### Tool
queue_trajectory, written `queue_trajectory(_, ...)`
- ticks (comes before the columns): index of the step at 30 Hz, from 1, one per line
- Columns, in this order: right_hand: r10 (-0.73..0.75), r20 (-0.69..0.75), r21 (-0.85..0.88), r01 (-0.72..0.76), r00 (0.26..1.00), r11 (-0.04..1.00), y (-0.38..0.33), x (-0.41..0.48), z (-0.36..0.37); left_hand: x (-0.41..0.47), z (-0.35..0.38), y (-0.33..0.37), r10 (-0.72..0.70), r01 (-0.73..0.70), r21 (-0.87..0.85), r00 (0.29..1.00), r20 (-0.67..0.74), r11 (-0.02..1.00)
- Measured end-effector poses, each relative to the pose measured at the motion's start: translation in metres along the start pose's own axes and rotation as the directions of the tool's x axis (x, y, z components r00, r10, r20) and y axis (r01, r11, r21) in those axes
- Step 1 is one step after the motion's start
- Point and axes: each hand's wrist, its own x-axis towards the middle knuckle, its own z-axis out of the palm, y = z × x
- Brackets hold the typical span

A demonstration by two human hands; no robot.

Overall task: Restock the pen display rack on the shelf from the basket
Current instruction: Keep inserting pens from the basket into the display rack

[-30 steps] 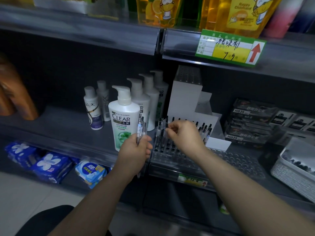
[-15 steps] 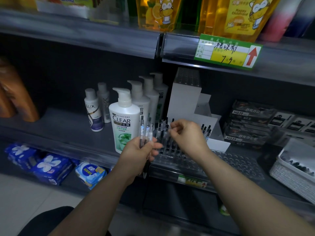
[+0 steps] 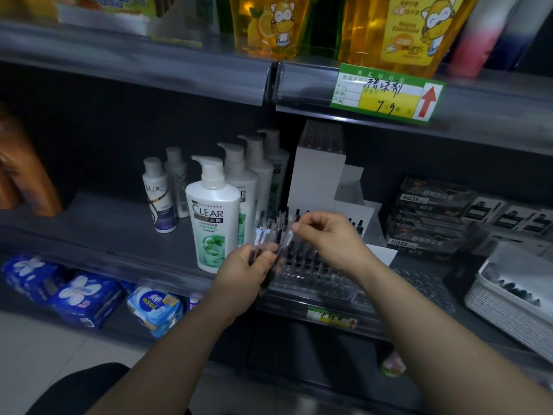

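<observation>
My left hand point(image 3: 248, 272) clutches the spare pens point(image 3: 261, 233), my right hand point(image 3: 327, 239) pinches 1 pen point(image 3: 287, 238) — it could miss its rack point(image 3: 413, 283) hole and topple neighbours.

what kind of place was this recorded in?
Probably a small shop or supermarket aisle: a handwritten price tag on the shelf edge, rows of shampoo bottles, and a pen display rack being restocked.

CLEAR on pump bottle point(image 3: 213, 226); HQ35 on boxes point(image 3: 426, 223)
</observation>
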Motion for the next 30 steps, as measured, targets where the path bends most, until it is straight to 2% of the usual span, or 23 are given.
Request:
queue_trajectory(5, -0.027, -0.215, -0.026, 0.022, 0.976, 0.999, 0.003, 0.006, -0.02, 0.005, -0.01, 0.002, 0.027, -0.023, 0.037, 0.993, -0.118, 0.999)
queue_trajectory(8, -0.102, -0.292, -0.13, 0.066, 0.951, 0.989, 0.008, 0.01, -0.022, 0.005, -0.009, 0.003, 0.058, -0.044, 0.101, 0.988, -0.142, 0.994)
queue_trajectory(11, -0.153, -0.292, -0.213, 0.091, 0.944, 0.973, 0.014, 0.011, -0.017, 0.004, -0.008, 0.003, 0.067, -0.044, 0.136, 0.983, -0.17, 0.99)
queue_trajectory(15, -0.195, -0.209, -0.346, 0.114, 0.958, 0.931, 0.018, 0.013, -0.005, 0.005, -0.008, 0.006, 0.026, -0.017, 0.059, 0.986, -0.167, 0.998)
queue_trajectory(20, -0.192, -0.117, -0.508, 0.107, 0.974, 0.854, 0.021, 0.017, 0.008, 0.003, -0.008, 0.002, 0.094, -0.081, 0.108, 0.989, -0.118, 0.991)
queue_trajectory(25, -0.181, -0.106, -0.533, 0.098, 0.978, 0.841, 0.025, 0.018, 0.013, 0.005, -0.005, -0.001, 0.106, -0.1, 0.069, 0.991, -0.081, 0.993)
queue_trajectory(30, -0.157, -0.134, -0.495, 0.071, 0.978, 0.866, 0.027, 0.015, 0.011, 0.009, -0.003, -0.007, 0.025, -0.028, -0.044, 0.997, -0.066, 0.999)
